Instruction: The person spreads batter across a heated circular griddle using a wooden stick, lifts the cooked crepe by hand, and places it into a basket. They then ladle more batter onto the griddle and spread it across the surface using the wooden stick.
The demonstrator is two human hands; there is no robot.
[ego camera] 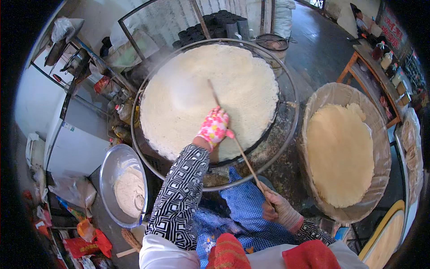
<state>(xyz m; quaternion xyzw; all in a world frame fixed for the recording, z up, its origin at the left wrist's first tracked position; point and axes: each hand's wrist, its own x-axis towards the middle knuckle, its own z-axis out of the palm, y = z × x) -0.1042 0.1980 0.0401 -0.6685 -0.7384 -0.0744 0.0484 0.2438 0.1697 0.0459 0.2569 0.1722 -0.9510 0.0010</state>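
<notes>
A large round griddle holds a broad sheet of pale batter (181, 117), from which steam rises on the left. My left hand (215, 127), in a pink floral glove, is closed around the middle of a long wooden stick (247, 162) above the batter. The stick's far end reaches the middle of the sheet; whether it touches is hard to tell. Lower right, my right hand (280, 208), in a pale knit glove, grips the stick's near end. A metal ring rail (297, 111) surrounds the griddle.
To the right, a lined basket (379, 188) holds a cooked round flatbread (341, 154). At left stands a metal bowl (107, 188) of thick batter. A wooden table (364, 53) with bottles is at the upper right, near a seated person (362, 23). Coal briquettes (215, 25) are stacked behind.
</notes>
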